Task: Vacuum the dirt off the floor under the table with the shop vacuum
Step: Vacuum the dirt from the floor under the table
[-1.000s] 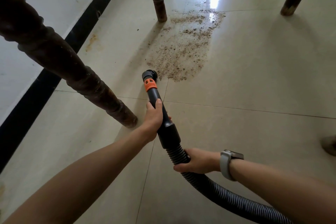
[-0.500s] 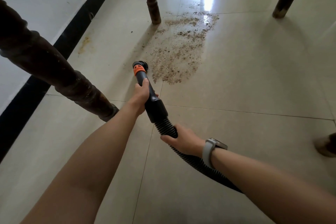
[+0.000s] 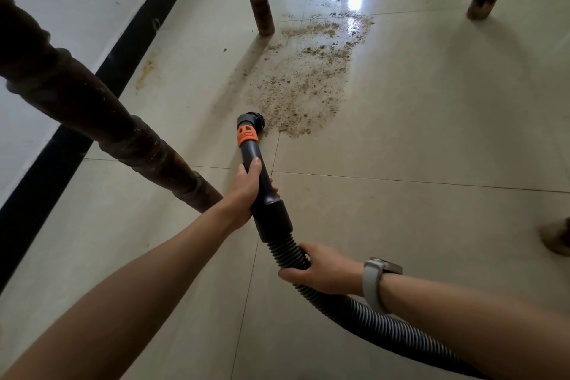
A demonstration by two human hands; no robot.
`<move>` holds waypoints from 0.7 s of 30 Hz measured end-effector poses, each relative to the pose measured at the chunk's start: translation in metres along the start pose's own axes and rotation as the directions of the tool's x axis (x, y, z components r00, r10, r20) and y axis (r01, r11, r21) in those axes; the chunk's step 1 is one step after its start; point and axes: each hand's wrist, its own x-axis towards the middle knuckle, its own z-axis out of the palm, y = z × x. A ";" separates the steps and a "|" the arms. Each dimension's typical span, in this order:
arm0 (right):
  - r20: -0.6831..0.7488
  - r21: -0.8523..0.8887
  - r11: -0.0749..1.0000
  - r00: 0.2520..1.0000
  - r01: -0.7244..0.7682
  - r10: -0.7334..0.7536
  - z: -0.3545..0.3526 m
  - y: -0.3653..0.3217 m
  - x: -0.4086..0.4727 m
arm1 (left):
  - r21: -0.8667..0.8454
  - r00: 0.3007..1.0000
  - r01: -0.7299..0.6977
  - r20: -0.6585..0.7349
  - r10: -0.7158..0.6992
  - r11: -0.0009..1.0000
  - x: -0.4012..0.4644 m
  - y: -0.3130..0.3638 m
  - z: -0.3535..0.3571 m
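Pale tiled floor (image 3: 431, 133) under the table, dirt (image 3: 308, 77) scattered between its dark wooden legs.

Since half a second ago the brush head (image 3: 253, 118) has moved from left of the dirt patch to its near edge, touching the closest crumbs. The left hand (image 3: 246, 194) grips the black nozzle tube (image 3: 251, 154) below the orange collar (image 3: 246, 135), fingers curled tight around it. The right hand (image 3: 320, 268), a watch (image 3: 374, 281) on its wrist, holds the ribbed hose (image 3: 364, 315) just behind the cuff, fingers wrapped round. The nearest table leg (image 3: 123, 129) stands to the left.
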 end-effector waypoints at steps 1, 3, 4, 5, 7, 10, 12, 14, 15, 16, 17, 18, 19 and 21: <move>0.010 -0.006 1.000 1.000 0.001 -0.001 0.003 0.001 -0.002 | 0.007 1.000 -0.001 0.000 0.001 1.000 -0.004 -0.003 0.000; 0.037 -0.001 1.000 0.999 0.000 0.000 0.007 0.002 -0.005 | 0.010 1.000 0.001 0.000 -0.001 1.000 -0.010 -0.007 -0.001; 0.052 0.004 1.000 0.999 -0.003 0.002 0.008 0.003 -0.007 | 0.007 1.000 0.003 0.001 -0.003 1.000 -0.013 -0.009 -0.002; 0.065 0.004 1.000 0.998 -0.002 0.002 0.009 0.003 -0.009 | 0.005 1.000 0.004 0.002 -0.004 1.000 -0.015 -0.011 -0.002; 0.081 -0.005 1.000 0.997 0.002 -0.002 0.010 0.004 -0.013 | 0.015 1.000 0.005 0.006 -0.005 1.000 -0.020 -0.015 -0.002; 0.105 -0.009 1.000 0.994 0.009 -0.008 0.013 0.004 -0.018 | 0.023 1.000 0.006 0.012 -0.006 1.000 -0.026 -0.019 -0.001; 0.105 -0.009 1.000 0.994 0.004 -0.004 0.015 0.005 -0.020 | 0.024 1.000 0.006 0.013 -0.006 1.000 -0.027 -0.019 0.001; 0.096 -0.017 1.000 0.995 0.003 -0.001 0.013 0.005 -0.021 | 0.023 1.000 0.007 0.008 -0.007 1.000 -0.028 -0.018 0.003; 0.092 -0.026 1.000 0.996 0.003 0.000 0.012 0.005 -0.022 | 0.022 1.000 0.005 0.005 -0.005 1.000 -0.028 -0.017 0.005; 0.091 -0.035 0.999 0.996 -0.001 0.004 0.010 0.005 -0.023 | 0.022 1.000 0.000 0.000 0.000 1.000 -0.029 -0.017 0.007; 0.094 -0.040 0.999 0.995 -0.006 0.010 0.009 0.005 -0.023 | 0.025 1.000 -0.006 -0.004 0.006 1.000 -0.029 -0.016 0.008; 0.103 -0.039 0.999 0.994 -0.014 0.017 0.008 0.006 -0.023 | 0.026 1.000 -0.010 -0.007 0.010 1.000 -0.030 -0.016 0.009; 0.114 -0.033 0.999 0.993 -0.024 0.028 0.008 0.006 -0.023 | 0.030 1.000 -0.013 -0.009 0.013 0.999 -0.030 -0.016 0.010; 0.160 -0.026 0.998 0.985 -0.060 0.063 0.006 0.007 -0.022 | 0.040 1.000 -0.012 -0.003 0.012 0.999 -0.031 -0.018 0.011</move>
